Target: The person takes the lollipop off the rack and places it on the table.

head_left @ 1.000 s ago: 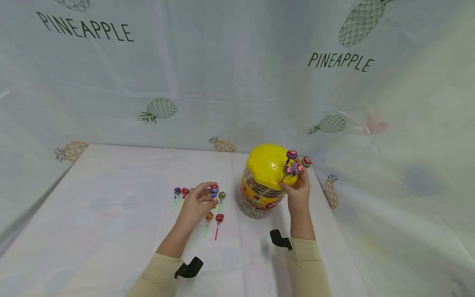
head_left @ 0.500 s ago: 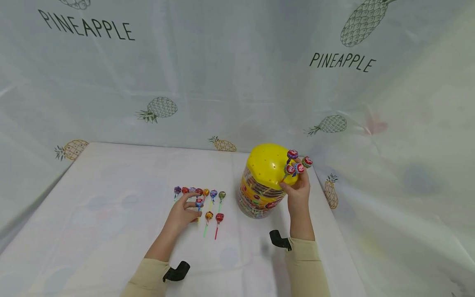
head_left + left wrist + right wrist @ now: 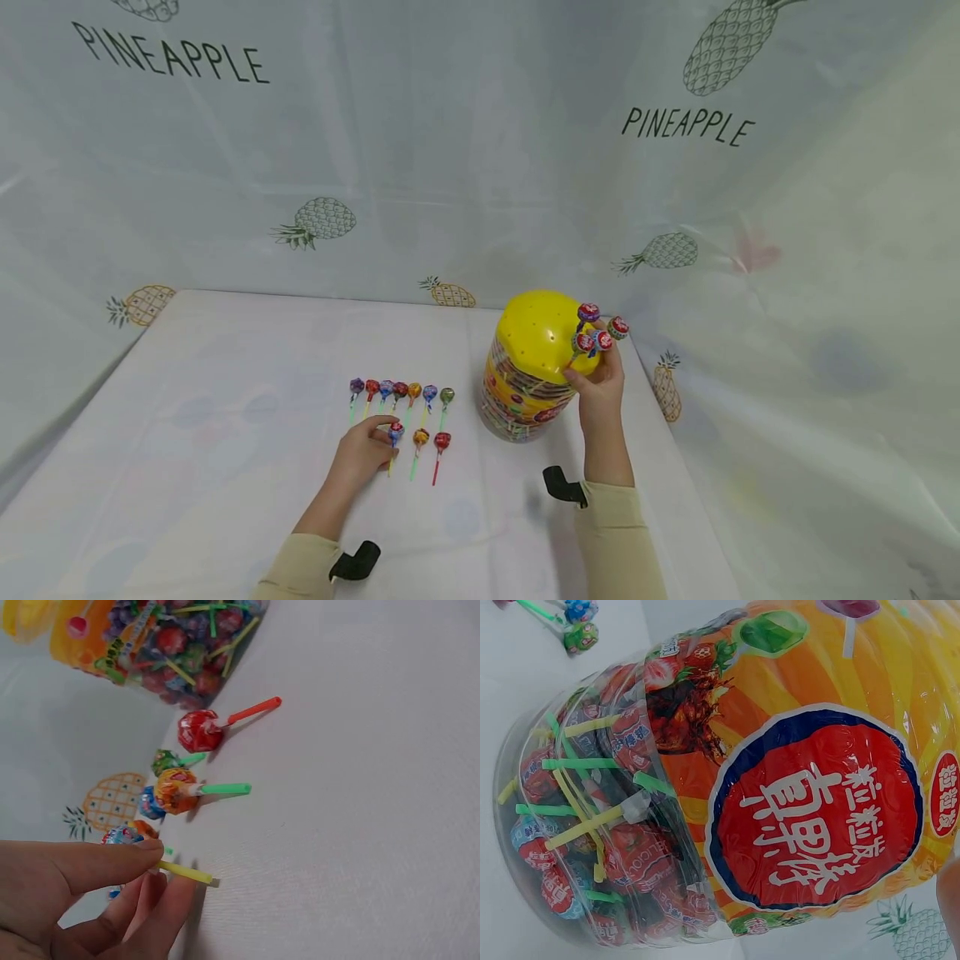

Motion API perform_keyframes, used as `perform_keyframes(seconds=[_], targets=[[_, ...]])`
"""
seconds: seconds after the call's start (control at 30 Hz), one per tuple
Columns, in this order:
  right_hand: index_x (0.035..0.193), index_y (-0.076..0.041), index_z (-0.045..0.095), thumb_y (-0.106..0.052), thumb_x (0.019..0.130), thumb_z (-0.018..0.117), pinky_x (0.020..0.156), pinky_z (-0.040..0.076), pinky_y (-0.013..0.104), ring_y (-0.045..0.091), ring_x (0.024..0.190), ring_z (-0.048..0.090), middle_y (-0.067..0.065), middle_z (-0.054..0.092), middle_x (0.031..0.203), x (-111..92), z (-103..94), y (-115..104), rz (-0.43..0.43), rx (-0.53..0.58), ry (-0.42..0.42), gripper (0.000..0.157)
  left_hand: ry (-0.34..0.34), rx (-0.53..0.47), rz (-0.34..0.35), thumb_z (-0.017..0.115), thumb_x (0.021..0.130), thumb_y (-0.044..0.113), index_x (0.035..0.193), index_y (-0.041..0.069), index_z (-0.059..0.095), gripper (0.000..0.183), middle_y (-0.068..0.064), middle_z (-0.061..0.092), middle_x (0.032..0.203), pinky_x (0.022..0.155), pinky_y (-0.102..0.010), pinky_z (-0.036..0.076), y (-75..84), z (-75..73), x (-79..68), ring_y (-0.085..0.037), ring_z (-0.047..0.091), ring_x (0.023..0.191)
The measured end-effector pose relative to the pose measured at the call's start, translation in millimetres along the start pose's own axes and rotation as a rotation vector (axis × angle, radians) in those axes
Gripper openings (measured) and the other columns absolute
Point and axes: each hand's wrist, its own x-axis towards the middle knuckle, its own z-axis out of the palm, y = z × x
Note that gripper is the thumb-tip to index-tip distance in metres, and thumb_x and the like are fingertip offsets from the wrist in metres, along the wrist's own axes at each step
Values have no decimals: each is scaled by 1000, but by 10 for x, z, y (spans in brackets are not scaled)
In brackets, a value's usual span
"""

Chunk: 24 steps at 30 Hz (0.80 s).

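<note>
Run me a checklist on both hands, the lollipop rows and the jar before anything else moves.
1. Left hand grip on its blue-and-red lollipop: ok, pinched between thumb and fingers.
2. Left hand free for another pick: not ok, that lollipop is in it.
3. Gap to the neighbouring orange lollipop: ok, they are apart.
4. Back row in line: ok, seven lollipops side by side, candy ends away from the person.
5. Jar standing steady: ok, upright on the table.
6. Right hand, holding four lollipops, clear of the yellow lid: cannot tell, they overlap in the head view.
</note>
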Motion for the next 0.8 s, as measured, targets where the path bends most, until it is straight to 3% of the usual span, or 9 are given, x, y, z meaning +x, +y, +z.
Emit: perform_keyframes(seconds=[0.17, 0.47, 0.8], targets=[[141, -9, 47, 10, 86, 67, 101, 43, 32, 28, 126, 47, 14, 47, 137, 5, -1, 0, 20, -23, 20, 62, -7, 13, -6, 71, 75, -11, 123, 1, 63, 50, -10, 61, 82, 53, -28, 52, -24, 26, 27, -16, 57, 58], [143, -10, 46, 12, 85, 67, 101, 43, 31, 28, 128, 45, 14, 46, 139, 0, 5, 2, 58, -56, 50, 66, -52, 121, 19, 75, 76, -7, 122, 2, 64, 48, -6, 60, 80, 52, -28, 51, -10, 34, 67, -14, 57, 55], [142, -9, 47, 9, 85, 69, 101, 43, 32, 29, 126, 46, 15, 47, 138, 3, -12, 19, 25, -36, 31, 64, -91, 246, 54, 76, 78, -3, 122, 3, 64, 46, -3, 59, 77, 53, -28, 47, 30, 40, 78, -13, 55, 56]])
